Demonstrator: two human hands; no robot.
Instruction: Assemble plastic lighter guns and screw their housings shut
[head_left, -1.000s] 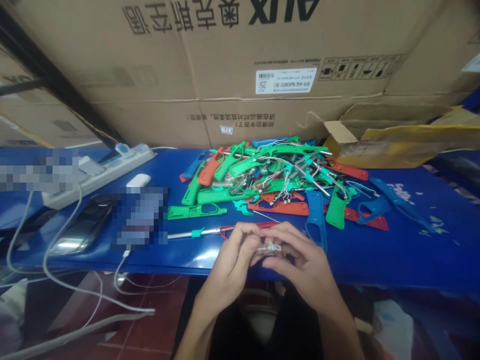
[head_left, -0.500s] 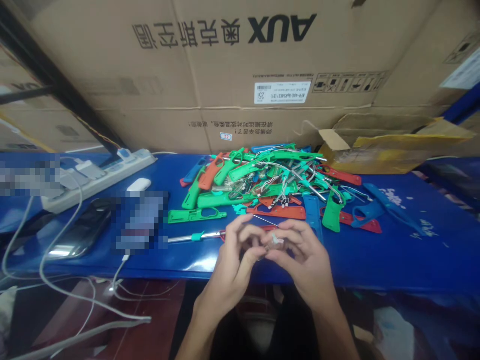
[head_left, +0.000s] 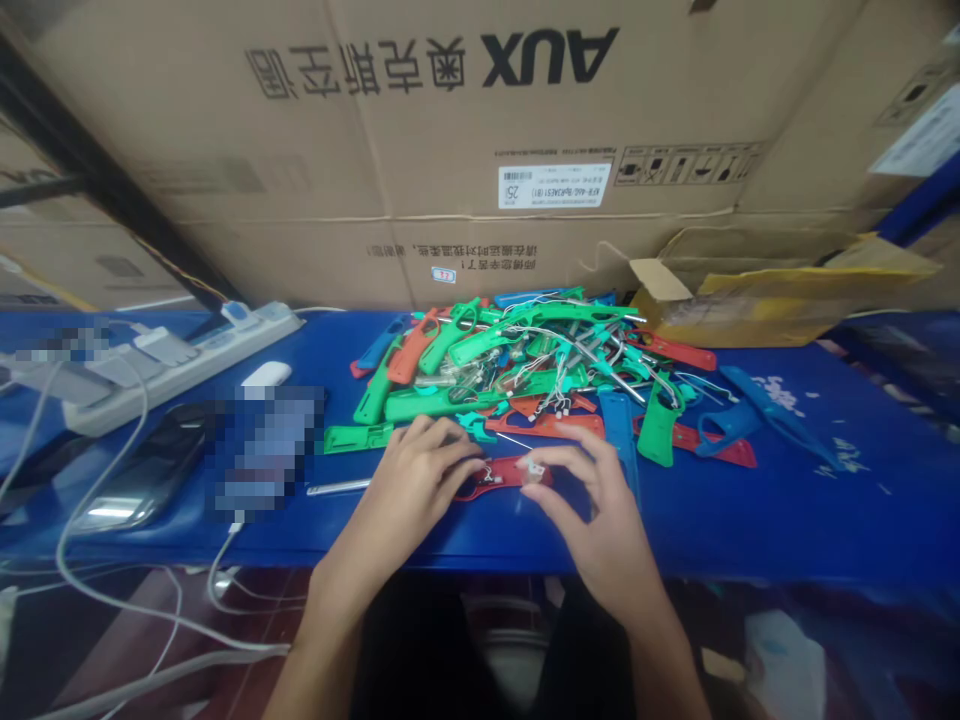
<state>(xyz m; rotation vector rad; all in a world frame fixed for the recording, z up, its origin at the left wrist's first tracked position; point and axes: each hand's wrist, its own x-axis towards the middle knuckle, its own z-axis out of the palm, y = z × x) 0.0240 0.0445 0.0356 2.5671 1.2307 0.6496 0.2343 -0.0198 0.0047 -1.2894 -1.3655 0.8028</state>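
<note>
Now the left hand (head_left: 416, 480) has drawn away to the red casing (head_left: 511, 469) on the near tabletop (head_left: 712, 520), its grip too hidden to tell, leaving the small clear part (head_left: 534, 471) pinched by the right hand (head_left: 606, 525) alone.

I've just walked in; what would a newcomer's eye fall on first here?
Probably the heap of green, red and blue plastic shells, tangled with white wires, in the middle of the blue table. Behind it stands a big cardboard box with its AUX lettering upside down. In front, the right hand pinches a small pale piece by a red shell partly hidden by the left hand.
</note>
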